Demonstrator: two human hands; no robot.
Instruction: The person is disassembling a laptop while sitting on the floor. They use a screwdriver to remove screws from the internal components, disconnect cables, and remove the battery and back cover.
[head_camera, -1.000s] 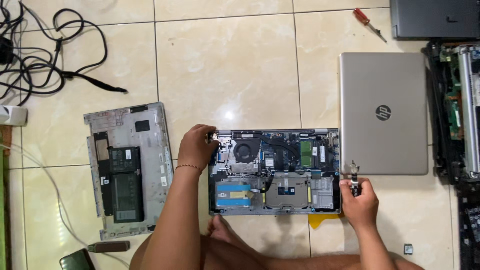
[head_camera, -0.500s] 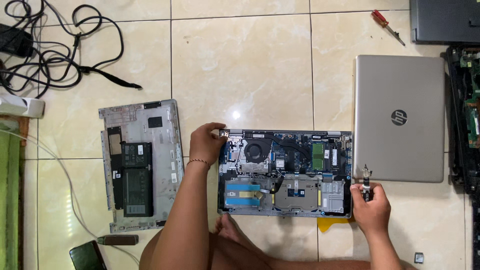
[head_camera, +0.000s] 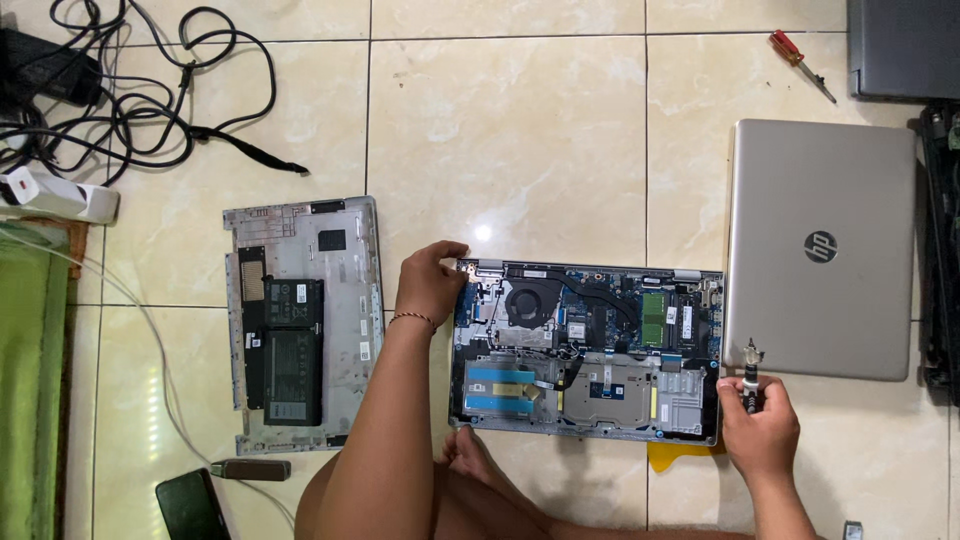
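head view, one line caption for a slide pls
Left hand grips the opened laptop base while right hand holds a small screwdriver.

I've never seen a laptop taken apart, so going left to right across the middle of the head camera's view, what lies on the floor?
White power strip → removed bottom cover → left hand → opened laptop base → right hand holding a small screwdriver → closed silver laptop.
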